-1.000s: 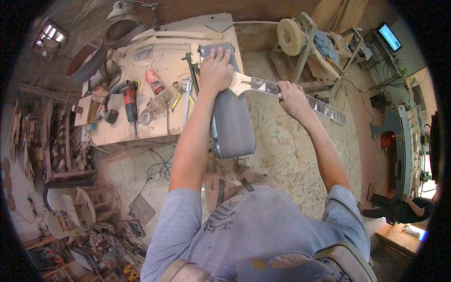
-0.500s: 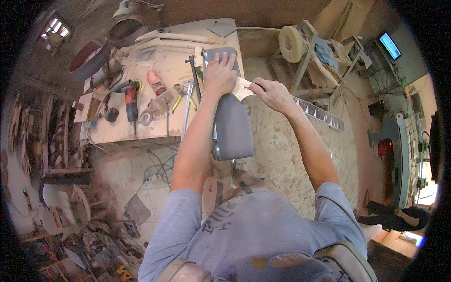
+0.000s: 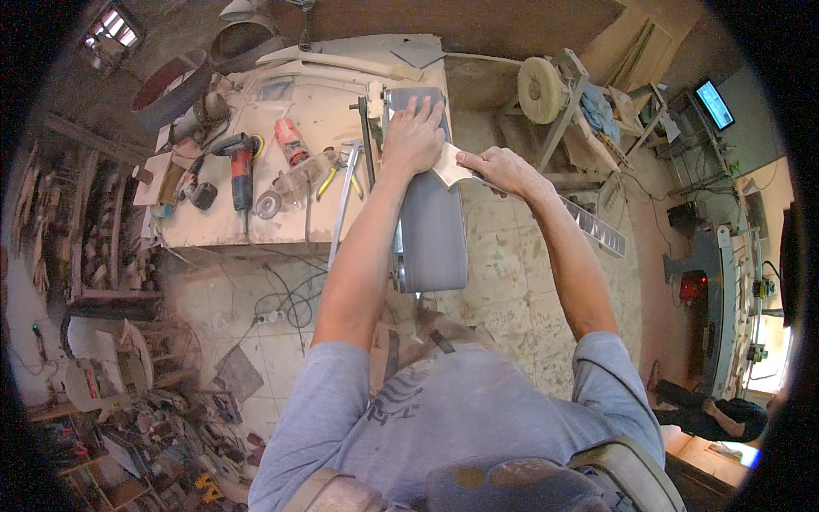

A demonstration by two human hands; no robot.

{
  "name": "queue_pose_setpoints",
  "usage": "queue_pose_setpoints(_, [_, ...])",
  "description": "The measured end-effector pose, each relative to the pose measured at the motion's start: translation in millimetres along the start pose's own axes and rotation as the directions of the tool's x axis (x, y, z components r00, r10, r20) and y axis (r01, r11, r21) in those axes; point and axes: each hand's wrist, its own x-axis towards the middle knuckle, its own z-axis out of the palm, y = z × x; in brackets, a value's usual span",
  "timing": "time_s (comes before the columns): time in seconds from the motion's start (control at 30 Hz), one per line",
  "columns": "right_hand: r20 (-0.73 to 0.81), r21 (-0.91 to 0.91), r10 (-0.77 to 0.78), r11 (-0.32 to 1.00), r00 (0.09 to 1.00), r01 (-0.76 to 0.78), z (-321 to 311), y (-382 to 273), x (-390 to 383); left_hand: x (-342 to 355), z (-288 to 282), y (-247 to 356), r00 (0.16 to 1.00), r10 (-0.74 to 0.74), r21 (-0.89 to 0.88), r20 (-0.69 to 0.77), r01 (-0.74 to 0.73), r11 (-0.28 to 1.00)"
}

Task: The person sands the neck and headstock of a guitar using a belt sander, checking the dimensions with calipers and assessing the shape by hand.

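My left hand (image 3: 414, 136) lies with outstretched fingers over the upper part of a belt sander (image 3: 429, 239), pressing at the pale wooden head of a guitar neck (image 3: 452, 166); whatever is under the palm is hidden. My right hand (image 3: 503, 171) grips that neck beside the head, thumb on top. The dark fretboard with pale inlays (image 3: 597, 226) runs from under it down to the right. Left of the sander lie a steel straight bar (image 3: 345, 196), yellow-handled pliers (image 3: 325, 183), a red tool (image 3: 290, 141) and a red-black polisher (image 3: 241, 179).
The cluttered workbench (image 3: 213, 226) has cables below it. A buffing wheel (image 3: 539, 90) on a stand is at back right, a screen (image 3: 714, 104) beyond it. Wooden shelving (image 3: 111, 222) fills the left. Another person (image 3: 717, 414) in dark clothes is at lower right.
My right hand has moved from along the fretboard leftward to near the head. The neck has tilted, its far end dropping lower. My left hand and the neck have shifted slightly rightward in view.
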Motion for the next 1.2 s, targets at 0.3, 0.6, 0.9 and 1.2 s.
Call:
queue_pose_setpoints(0.3, [0.004,-0.08,-0.017,0.997,1.0,0.017,-3,-6,-10,6,-1,2,0.999,0.04,-0.095,0.013,-0.038,0.995])
queue_pose_setpoints(0.6, [-0.023,-0.141,-0.036,0.989,0.999,0.032,-2,-3,-13,34,-16,0,0.984,-0.11,-0.362,-0.139,0.053,0.931])
queue_pose_setpoints(0.9, [-0.02,-0.129,0.014,0.991,1.0,-0.017,0,-13,-13,58,14,-10,0.982,-0.012,-0.157,-0.19,-0.019,0.987])
queue_pose_setpoints(1.2, [-0.046,-0.179,-0.047,0.983,0.998,0.038,0,2,-7,49,0,-1,0.98,-0.157,-0.413,-0.122,0.094,0.906])
